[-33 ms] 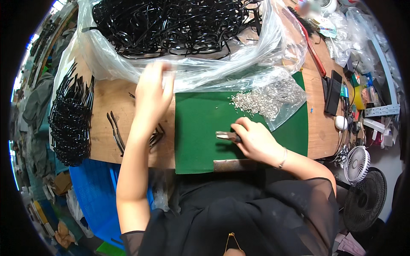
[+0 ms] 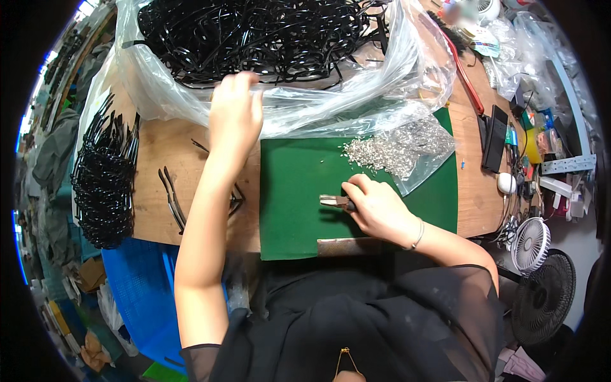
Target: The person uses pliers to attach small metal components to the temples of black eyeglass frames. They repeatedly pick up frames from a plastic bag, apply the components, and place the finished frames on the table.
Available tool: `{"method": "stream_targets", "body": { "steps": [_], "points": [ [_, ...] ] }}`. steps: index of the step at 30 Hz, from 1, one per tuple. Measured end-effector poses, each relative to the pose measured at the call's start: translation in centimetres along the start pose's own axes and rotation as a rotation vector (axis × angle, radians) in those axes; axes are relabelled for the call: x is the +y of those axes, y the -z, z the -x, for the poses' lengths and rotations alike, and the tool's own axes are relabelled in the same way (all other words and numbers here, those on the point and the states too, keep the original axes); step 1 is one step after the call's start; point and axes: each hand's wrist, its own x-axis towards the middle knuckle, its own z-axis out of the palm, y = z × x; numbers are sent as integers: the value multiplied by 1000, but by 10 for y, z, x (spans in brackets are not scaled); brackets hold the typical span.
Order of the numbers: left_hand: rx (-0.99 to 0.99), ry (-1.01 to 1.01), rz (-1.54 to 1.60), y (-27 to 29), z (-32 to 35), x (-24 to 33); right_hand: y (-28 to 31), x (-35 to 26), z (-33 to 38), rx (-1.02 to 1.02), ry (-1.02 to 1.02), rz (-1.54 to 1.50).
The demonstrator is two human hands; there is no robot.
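My right hand (image 2: 383,209) is closed round a pair of pliers (image 2: 334,202), their metal jaws pointing left over a green mat (image 2: 289,191). Just beyond that hand, small silvery metal pieces (image 2: 394,149) spill from a clear plastic bag (image 2: 417,178) onto the mat. My left hand (image 2: 237,111) is raised at the near edge of a large clear plastic bag (image 2: 305,118). Its fingers are bent and smeared by motion, and I cannot make out anything in them. Inside the large bag is a heap of thin glossy black pieces (image 2: 261,41) that look like eyeglass frames.
A stack of similar black frames (image 2: 105,184) lies at the table's left. Loose black pieces (image 2: 172,200) rest near my left forearm. At right are a red-handled brush (image 2: 468,79), a phone (image 2: 495,139) and fans (image 2: 531,245). A blue crate (image 2: 143,299) stands below.
My left hand has moved slightly farther away, toward the black heap. My right hand and the pliers have hardly moved.
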Motion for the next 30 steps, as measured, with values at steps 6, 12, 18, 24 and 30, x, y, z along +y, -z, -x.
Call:
{"method": "stream_targets", "body": {
  "steps": [6,12,18,24,30],
  "points": [
    [-152,-182,-124,-54,-8,36,-2,7,27,99,-76,-122],
    [-554,-156,-141,-73,41,39,-7,9,26,95,-55,-121],
    [-275,-99,-222,-67,-9,21,-11,14,28,128,-42,-152],
    [-462,-69,18,-66,-42,27,-5,16,36,83,5,-42],
    [-570,489,1384,10,-60,40,-8,-1,32,6,-28,161]
  ]
}}
